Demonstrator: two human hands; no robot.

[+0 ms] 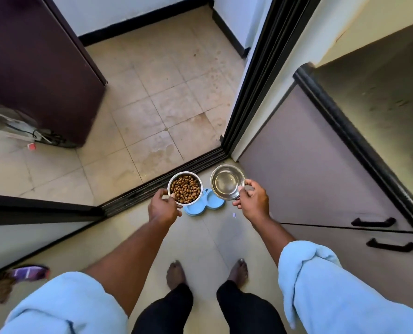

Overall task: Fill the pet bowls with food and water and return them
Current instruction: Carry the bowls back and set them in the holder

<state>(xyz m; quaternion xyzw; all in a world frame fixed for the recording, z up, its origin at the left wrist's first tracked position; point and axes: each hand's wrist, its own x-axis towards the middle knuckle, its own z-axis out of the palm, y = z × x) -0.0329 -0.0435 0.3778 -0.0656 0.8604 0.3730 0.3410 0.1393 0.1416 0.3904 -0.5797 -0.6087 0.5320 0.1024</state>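
Note:
My left hand (163, 208) grips the near rim of a steel bowl filled with brown kibble (185, 188). A second steel bowl holding clear water (227, 182) is gripped at its right rim by my right hand (252, 201). Both bowls hang level in the air above a light blue double-bowl stand (206, 204) that lies on the floor by the door threshold. The stand is partly hidden under the two bowls. My bare feet stand on the tiles just behind it.
A dark sliding-door track (167, 182) runs across the floor just beyond the stand. Grey cabinet doors with black handles (373, 222) rise on the right. A dark fridge (39, 68) stands far left, a broom (15, 278) lies at lower left.

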